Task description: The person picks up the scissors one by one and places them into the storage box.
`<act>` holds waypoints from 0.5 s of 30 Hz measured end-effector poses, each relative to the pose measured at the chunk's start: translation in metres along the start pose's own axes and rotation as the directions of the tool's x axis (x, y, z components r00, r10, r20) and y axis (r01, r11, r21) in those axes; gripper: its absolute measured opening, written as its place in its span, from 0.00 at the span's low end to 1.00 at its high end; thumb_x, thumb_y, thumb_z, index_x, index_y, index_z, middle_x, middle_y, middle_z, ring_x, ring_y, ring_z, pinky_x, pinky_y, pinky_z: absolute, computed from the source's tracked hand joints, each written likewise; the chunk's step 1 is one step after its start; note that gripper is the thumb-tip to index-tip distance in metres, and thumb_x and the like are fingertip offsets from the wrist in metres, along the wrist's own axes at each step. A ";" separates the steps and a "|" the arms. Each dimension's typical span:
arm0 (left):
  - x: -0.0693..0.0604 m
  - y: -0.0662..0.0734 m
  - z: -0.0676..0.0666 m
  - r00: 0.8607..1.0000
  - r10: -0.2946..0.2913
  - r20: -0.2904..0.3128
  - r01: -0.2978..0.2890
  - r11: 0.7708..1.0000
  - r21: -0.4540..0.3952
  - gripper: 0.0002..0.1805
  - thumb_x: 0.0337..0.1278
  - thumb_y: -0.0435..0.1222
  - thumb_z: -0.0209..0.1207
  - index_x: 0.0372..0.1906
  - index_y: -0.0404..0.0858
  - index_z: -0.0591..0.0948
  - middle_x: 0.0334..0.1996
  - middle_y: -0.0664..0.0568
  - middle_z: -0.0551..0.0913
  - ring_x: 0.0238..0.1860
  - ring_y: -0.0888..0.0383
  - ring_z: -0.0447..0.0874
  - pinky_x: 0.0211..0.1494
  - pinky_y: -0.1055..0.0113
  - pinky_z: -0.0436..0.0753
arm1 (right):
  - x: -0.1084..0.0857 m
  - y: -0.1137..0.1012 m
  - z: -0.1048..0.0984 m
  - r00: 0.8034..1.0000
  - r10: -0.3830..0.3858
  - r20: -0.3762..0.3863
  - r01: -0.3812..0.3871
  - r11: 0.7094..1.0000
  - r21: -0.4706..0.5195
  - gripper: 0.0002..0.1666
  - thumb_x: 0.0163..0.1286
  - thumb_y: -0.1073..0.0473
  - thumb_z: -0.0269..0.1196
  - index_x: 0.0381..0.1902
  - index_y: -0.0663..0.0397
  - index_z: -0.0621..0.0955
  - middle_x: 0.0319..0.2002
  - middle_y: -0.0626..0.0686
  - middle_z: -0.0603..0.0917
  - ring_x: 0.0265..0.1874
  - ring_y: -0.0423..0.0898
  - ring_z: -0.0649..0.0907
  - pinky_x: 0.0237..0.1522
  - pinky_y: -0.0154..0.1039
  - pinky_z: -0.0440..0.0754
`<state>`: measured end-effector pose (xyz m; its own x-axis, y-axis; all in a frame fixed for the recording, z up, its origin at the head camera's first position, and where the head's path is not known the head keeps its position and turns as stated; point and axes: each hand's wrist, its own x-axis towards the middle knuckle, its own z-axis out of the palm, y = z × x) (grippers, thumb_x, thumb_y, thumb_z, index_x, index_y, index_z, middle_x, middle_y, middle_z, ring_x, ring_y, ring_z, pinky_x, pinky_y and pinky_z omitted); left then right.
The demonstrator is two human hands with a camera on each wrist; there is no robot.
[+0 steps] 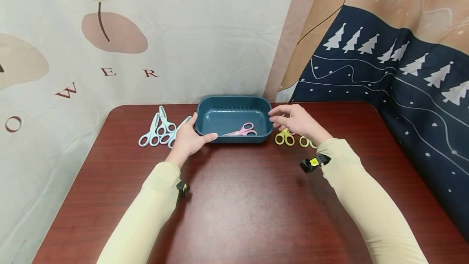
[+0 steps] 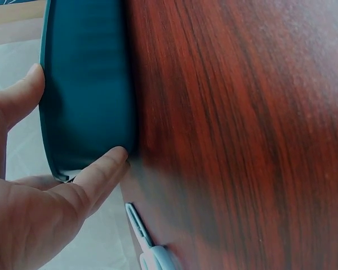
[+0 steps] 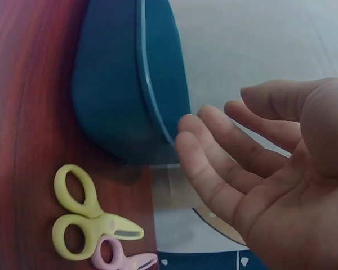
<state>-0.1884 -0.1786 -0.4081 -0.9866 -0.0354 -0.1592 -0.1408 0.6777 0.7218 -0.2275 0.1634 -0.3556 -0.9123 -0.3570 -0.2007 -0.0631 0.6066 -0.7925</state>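
Observation:
A dark teal plastic box [image 1: 234,139] stands at the back of the table, with pink-handled scissors [image 1: 239,132] lying inside near its front wall. My left hand [image 1: 186,142] grips the box's left end; the thumb lies over the front rim and the fingers rest along the side. By the right rim, my right hand [image 1: 298,122] hovers with relaxed, parted fingers and holds nothing. Below that hand lie yellow scissors [image 3: 103,224], partly over pink scissors [image 3: 116,260]. Light blue scissors [image 1: 149,136] lie to the left of the box, some partly behind my left hand.
Another pair of yellow scissors [image 1: 303,141] lies under the right forearm, partly hidden. The reddish-brown table [image 1: 234,203] meets a pale cloth [image 1: 205,44] behind. A dark blue cloth with white trees [image 1: 351,72] hangs along the right side.

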 end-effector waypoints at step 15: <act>0.000 0.000 0.000 1.000 0.001 -0.002 -0.001 1.000 -0.006 0.58 0.60 0.49 0.72 0.84 0.36 0.49 0.81 0.36 0.56 0.79 0.40 0.58 0.77 0.45 0.67 | -0.013 0.025 -0.003 0.981 -0.031 -0.194 0.044 0.997 0.063 0.17 0.77 0.64 0.59 0.59 0.64 0.82 0.50 0.69 0.85 0.30 0.41 0.84 0.30 0.32 0.80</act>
<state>-0.1879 -0.1786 -0.4081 -0.9869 -0.0359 -0.1573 -0.1403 0.6732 0.7261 -0.2187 0.1859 -0.3710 -0.9710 -0.2313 -0.0606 -0.0775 0.5442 -0.8353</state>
